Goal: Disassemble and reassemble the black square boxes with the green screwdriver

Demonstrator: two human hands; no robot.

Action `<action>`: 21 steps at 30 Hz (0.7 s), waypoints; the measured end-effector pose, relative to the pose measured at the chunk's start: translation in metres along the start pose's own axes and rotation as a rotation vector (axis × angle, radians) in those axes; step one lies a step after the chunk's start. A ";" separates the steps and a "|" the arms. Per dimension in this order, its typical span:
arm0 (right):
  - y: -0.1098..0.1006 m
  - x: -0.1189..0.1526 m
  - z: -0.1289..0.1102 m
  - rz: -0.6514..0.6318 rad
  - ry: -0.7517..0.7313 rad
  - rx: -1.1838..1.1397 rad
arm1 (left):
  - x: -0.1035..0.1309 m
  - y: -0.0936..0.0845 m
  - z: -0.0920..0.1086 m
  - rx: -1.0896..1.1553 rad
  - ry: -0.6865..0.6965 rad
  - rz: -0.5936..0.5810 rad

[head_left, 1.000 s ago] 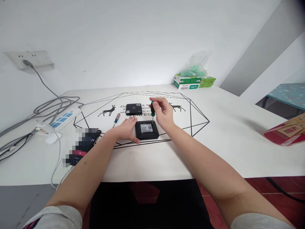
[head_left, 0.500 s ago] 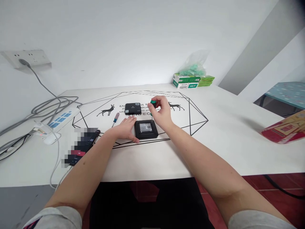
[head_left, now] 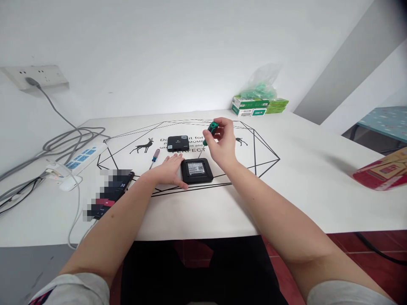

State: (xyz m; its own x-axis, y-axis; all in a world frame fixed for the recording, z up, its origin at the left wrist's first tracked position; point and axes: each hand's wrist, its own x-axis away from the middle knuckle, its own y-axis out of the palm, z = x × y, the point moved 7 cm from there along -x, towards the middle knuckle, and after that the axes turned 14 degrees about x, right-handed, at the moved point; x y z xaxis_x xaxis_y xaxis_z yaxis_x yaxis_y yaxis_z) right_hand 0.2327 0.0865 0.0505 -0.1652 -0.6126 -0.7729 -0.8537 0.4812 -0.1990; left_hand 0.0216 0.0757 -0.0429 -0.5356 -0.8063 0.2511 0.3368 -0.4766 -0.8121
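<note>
A square black plastic case (head_left: 208, 174) with a white label on its upper face lies on the table. My left hand (head_left: 170, 170) is flat beside it, fingers spread, its thumb along the case's near left corner. Between the fingers of my right hand (head_left: 224, 144) is a green and black screwdriver (head_left: 213, 127), held at a slant. Its thin shaft points down and left toward the far edge of the case; whether the tip touches anything I cannot tell. Just beyond lies another flat black box (head_left: 178, 144) with small stickers.
Left of my left hand lies a second screwdriver (head_left: 155, 156). A phone (head_left: 114, 192) rests near my left forearm, by a power strip (head_left: 84, 157) and coiled grey cables (head_left: 74, 135). Green and white boxes (head_left: 251, 106) stand against the wall; a red package (head_left: 381, 171) is at right.
My right hand has lifted and shifted right with the screwdriver. The screwdriver, nearly upright over the case before, now leans. My left hand has stayed about where it was.
</note>
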 end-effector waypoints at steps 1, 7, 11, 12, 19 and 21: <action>0.001 0.001 0.000 -0.006 0.012 -0.030 | -0.001 0.001 0.002 0.009 0.003 -0.002; 0.016 0.012 -0.005 -0.098 -0.022 -0.058 | -0.003 0.007 0.011 -0.013 0.053 -0.008; 0.021 0.018 -0.008 -0.142 -0.058 -0.033 | -0.003 0.009 0.013 -0.023 0.066 0.004; 0.022 0.019 -0.009 -0.150 -0.070 -0.028 | -0.002 0.010 0.014 -0.021 0.066 0.004; 0.024 0.021 -0.015 -0.199 -0.129 -0.016 | -0.001 0.012 0.022 -0.037 0.077 -0.004; 0.023 0.022 -0.017 -0.193 -0.141 0.007 | -0.002 0.011 0.022 -0.044 0.089 -0.002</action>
State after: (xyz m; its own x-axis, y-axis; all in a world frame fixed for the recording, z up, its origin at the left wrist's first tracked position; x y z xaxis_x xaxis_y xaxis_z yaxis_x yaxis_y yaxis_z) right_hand 0.2015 0.0734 0.0394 0.0715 -0.6001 -0.7968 -0.8594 0.3685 -0.3546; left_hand 0.0434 0.0643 -0.0408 -0.6037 -0.7701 0.2064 0.3027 -0.4609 -0.8343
